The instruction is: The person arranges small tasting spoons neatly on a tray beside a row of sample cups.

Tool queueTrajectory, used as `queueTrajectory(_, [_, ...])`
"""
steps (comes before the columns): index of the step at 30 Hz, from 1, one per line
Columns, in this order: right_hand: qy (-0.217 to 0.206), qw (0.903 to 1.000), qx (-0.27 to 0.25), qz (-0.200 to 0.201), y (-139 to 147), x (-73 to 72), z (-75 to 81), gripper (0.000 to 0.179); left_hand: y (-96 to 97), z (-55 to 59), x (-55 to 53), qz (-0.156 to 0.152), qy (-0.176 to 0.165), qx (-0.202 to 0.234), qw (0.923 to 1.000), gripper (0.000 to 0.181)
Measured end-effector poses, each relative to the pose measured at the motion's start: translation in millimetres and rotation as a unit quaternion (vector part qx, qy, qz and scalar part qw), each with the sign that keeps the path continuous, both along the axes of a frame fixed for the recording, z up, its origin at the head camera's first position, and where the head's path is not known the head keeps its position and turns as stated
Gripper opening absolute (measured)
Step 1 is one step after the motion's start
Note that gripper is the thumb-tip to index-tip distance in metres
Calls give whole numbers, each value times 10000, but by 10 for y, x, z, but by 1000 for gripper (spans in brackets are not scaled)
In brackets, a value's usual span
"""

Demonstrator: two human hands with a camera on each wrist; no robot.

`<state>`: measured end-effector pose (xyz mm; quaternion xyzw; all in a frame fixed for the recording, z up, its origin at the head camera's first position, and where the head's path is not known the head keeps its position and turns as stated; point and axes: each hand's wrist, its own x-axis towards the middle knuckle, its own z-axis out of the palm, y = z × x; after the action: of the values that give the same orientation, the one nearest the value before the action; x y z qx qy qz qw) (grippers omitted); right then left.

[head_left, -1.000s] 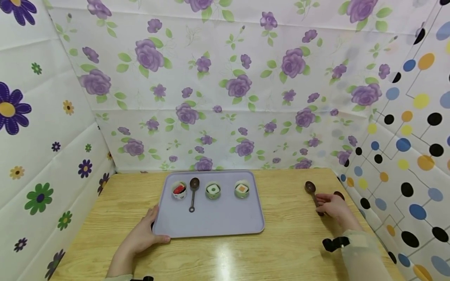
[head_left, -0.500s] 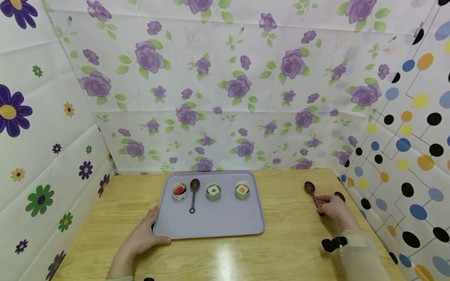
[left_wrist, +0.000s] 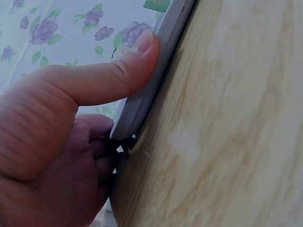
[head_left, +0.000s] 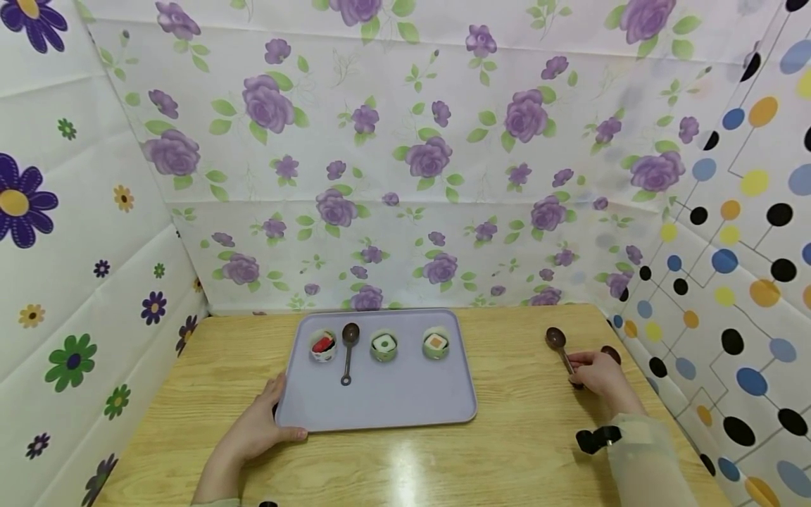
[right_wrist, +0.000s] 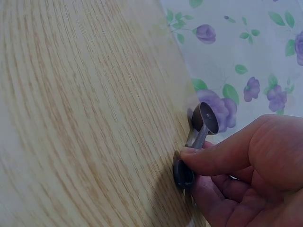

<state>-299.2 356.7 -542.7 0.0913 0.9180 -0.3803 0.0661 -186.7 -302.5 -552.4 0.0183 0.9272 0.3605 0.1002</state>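
In the head view my left hand [head_left: 250,426] holds the near left corner of a lavender tray [head_left: 405,401], thumb at its front edge and fingers along its left side. Over on the right, my right hand [head_left: 605,379] pinches the handle of a brown measuring spoon [head_left: 556,339]. The right wrist view shows that spoon's hollow bowl [right_wrist: 208,118] beyond the thumb, close to the tabletop. Behind the right hand the bowl of another brown spoon [head_left: 612,353] shows; its handle is hidden. A similar measuring spoon [head_left: 348,352] lies on the tray.
Three small cups stand along the tray's back: a left cup with a red piece [head_left: 323,345], a middle one with a white and green piece [head_left: 384,345], a right one with a white and orange piece [head_left: 436,343]. Patterned cloth walls [head_left: 405,232] enclose the wooden table [head_left: 507,451].
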Motion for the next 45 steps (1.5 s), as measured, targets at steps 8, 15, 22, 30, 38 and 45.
queueTrajectory(8, [-3,10000,-80,-49,0,-5,-8,43,-15,-17,4,-84,-40,13,10000,135])
queueTrajectory(15, [-29,10000,-60,-9,1,-12,-7,45,-13,-9,6,-73,-48,11,10000,135])
queueTrajectory(22, [-89,9999,-54,-17,7,-31,-33,43,-18,-11,12,-2,-62,-7,10000,137])
queueTrajectory(30, [-96,10000,-10,12,11,-45,-27,41,-14,-8,-1,-24,-59,37,10000,135])
queueTrajectory(38, [-2,10000,-11,31,14,-19,-46,39,-3,-10,2,-19,-42,49,10000,136])
queueTrajectory(45, [131,9986,-501,-140,78,8,-110,46,-9,-16,-2,82,-83,103,9999,140])
